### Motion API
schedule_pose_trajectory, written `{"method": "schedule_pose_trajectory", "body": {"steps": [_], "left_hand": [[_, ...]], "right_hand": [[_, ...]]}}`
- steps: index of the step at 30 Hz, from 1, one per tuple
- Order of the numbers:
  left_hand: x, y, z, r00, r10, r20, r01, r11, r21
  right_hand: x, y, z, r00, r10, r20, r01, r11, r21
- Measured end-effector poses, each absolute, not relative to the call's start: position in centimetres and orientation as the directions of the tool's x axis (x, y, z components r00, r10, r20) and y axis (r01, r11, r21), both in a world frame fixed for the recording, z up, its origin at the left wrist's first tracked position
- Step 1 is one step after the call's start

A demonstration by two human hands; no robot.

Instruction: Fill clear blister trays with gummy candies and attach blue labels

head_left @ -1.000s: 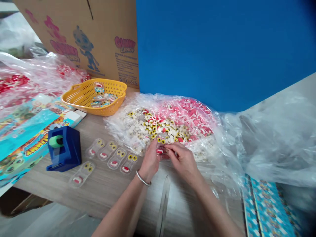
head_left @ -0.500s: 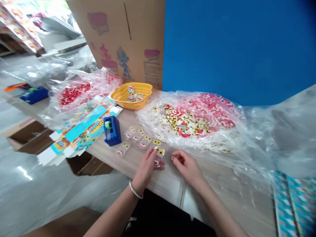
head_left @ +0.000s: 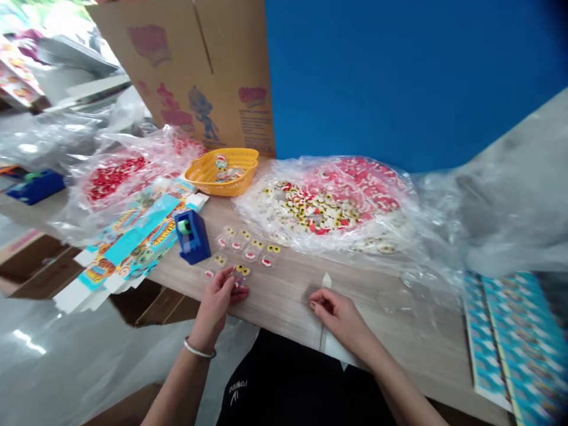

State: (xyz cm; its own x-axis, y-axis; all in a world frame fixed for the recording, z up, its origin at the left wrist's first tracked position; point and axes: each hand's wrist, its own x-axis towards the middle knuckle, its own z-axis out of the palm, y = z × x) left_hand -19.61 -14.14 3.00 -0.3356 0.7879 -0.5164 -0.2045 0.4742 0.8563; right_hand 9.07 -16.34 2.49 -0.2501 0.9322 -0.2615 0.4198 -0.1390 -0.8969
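Note:
My left hand (head_left: 222,294) grips a small clear plastic tray (head_left: 242,271) with two yellow-and-black eye pieces showing in it; its lower part is partly behind my fingers. Just beyond lie several similar clear trays (head_left: 252,248), each with a pair of yellow eyes and a red-and-white mouth piece. Further right, my right hand (head_left: 333,307) is low over the table with thumb and fingertips pinched together. Whatever those fingertips hold, if anything, is too small to tell.
A blue tape dispenser (head_left: 192,236) stands left of the trays, beside flattened printed cartons (head_left: 133,231). Behind are a yellow basket (head_left: 222,186), a plastic bag of eye and mouth pieces (head_left: 328,204), a bag of red pieces (head_left: 119,177) and a cardboard box (head_left: 186,71). Blue printed sheets (head_left: 515,343) lie right.
My left hand has moved left with its tray, uncovering another tray in the row. My right hand stays pinched, now further from the left. The view has shifted slightly right.

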Motion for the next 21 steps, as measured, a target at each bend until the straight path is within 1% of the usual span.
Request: {"method": "schedule_pose_trajectory", "body": {"steps": [3, 5, 8, 11, 14, 16, 18, 21], "left_hand": [[-19.2, -14.2, 2.7, -0.295, 0.798, -0.525, -0.254, 0.464, 0.849], [-19.0, -14.2, 2.7, -0.314, 0.798, -0.514, -0.247, 0.454, 0.856], [-19.1, -14.4, 3.0, -0.36, 0.794, -0.49, -0.198, 0.448, 0.872], [-19.2, -14.7, 3.2, -0.418, 0.792, -0.445, -0.1, 0.447, 0.889], [-19.7, -15.0, 3.3, -0.467, 0.8, -0.376, 0.06, 0.453, 0.889], [-20.3, -15.3, 3.2, -0.465, 0.814, -0.349, 0.203, 0.482, 0.852], [-20.9, -15.7, 3.1, -0.439, 0.834, -0.335, 0.376, 0.509, 0.774], [-21.5, -16.1, 3.0, -0.404, 0.874, -0.269, 0.667, 0.483, 0.568]], "right_hand": [[10.7, -18.3, 2.5, -0.193, 0.938, -0.29, 0.415, -0.19, -0.89], [11.6, -19.4, 2.4, -0.147, 0.942, -0.303, 0.404, -0.222, -0.888], [12.6, -20.5, 2.1, -0.105, 0.947, -0.304, 0.397, -0.241, -0.886], [13.0, -20.6, 1.7, -0.105, 0.953, -0.286, 0.395, -0.224, -0.891], [12.8, -20.3, 1.5, -0.114, 0.956, -0.272, 0.405, -0.205, -0.891], [12.5, -20.2, 1.6, -0.117, 0.957, -0.266, 0.422, -0.194, -0.886], [12.2, -20.4, 2.0, -0.113, 0.961, -0.252, 0.425, -0.182, -0.886], [12.3, -20.7, 2.8, -0.094, 0.968, -0.234, 0.402, -0.178, -0.898]]}}
